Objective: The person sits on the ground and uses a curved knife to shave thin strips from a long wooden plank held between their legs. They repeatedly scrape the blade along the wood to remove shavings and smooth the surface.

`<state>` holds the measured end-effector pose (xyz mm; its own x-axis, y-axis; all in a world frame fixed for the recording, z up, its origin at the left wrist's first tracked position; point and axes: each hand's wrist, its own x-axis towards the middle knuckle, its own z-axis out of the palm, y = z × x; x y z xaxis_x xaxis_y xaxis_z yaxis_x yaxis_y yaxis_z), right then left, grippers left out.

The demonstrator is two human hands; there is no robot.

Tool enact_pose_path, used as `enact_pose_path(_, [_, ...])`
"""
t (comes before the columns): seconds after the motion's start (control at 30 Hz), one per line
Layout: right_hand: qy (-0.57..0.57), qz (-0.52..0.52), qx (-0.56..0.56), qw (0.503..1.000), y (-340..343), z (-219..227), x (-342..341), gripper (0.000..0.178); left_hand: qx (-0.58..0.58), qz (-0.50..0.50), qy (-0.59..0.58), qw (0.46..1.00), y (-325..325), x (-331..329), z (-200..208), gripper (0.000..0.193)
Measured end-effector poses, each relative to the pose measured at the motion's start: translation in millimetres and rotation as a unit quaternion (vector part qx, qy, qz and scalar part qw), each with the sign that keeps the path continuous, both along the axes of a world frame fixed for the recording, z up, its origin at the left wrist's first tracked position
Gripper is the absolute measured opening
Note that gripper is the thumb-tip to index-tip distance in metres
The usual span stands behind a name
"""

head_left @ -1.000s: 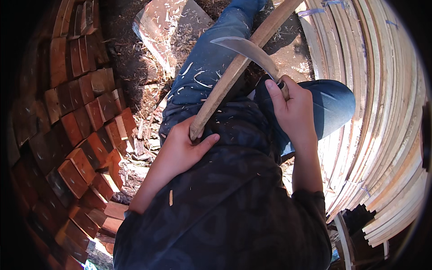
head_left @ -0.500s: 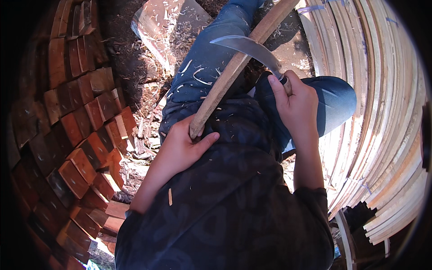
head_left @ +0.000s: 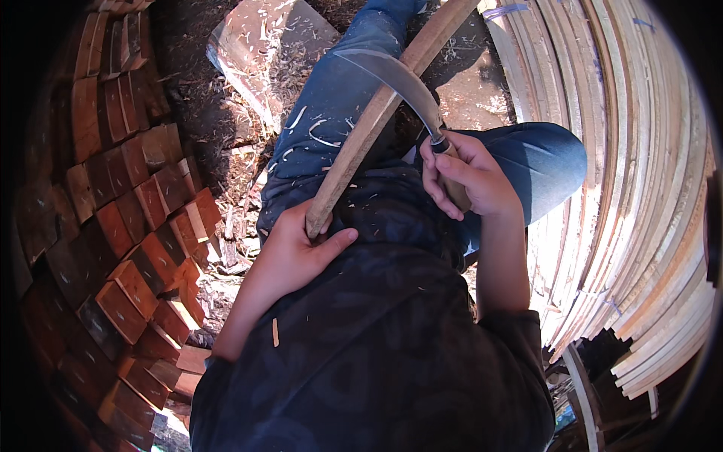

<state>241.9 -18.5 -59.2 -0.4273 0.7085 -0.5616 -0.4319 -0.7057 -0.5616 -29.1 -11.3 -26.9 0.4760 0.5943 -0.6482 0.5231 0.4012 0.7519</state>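
Observation:
A long wooden stick [head_left: 361, 147] slants from my waist up to the far right, passing over my legs. Its near end sits in my left hand [head_left: 297, 248], which is closed around it with the thumb stretched to the right. My right hand [head_left: 478, 177] grips the wooden handle of a sickle [head_left: 410, 87] with a curved metal blade. The blade lies across the stick, its tip pointing left. Whether the edge touches the wood I cannot tell. Curled pale shavings [head_left: 324, 135] are scattered on my jeans.
Stacked reddish-brown wood blocks [head_left: 135, 282] rise on the left. Bundles of long pale wood strips [head_left: 602, 188] fill the right side, tied with purplish bands. Ahead, a flat slab [head_left: 263, 45] covered in shavings lies on the littered ground.
My right hand has turned and come slightly nearer, showing more of the sickle's handle. The blade has tilted steeper and shifted left. The whole view has shifted a little.

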Motion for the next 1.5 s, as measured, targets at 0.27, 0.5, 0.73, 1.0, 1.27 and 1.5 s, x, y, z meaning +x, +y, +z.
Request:
enact_pose_path(0.27, [-0.173, -0.048, 0.051, 0.982, -6, 3, -8, 0.023, -0.041, 0.009, 0.029, 0.999, 6, 7, 9, 0.040])
enact_pose_path(0.5, [-0.322, -0.068, 0.130, 0.935, -13, -9, -19, 0.023, -0.018, 0.008, 0.017, 1.000, 3, 6, 5, 0.040])
enact_pose_path(0.73, [-0.076, 0.030, 0.060, 0.995, -2, -5, 10, 0.028, -0.010, 0.004, 0.021, 1.000, 3, 6, 8, 0.039])
enact_pose_path(1.0, [-0.059, 0.059, 0.032, 0.996, -2, -12, 8, 0.030, -0.021, 0.011, 0.029, 0.999, 1, 8, 7, 0.039])
enact_pose_path(1.27, [-0.074, 0.029, 0.028, 0.996, 3, -9, 13, 0.028, -0.038, 0.009, 0.045, 0.998, 4, 10, 11, 0.039])
enact_pose_path(1.5, [-0.049, 0.030, 0.028, 0.998, 5, -10, 14, 0.029, -0.030, 0.004, 0.038, 0.999, 4, 7, 9, 0.039])
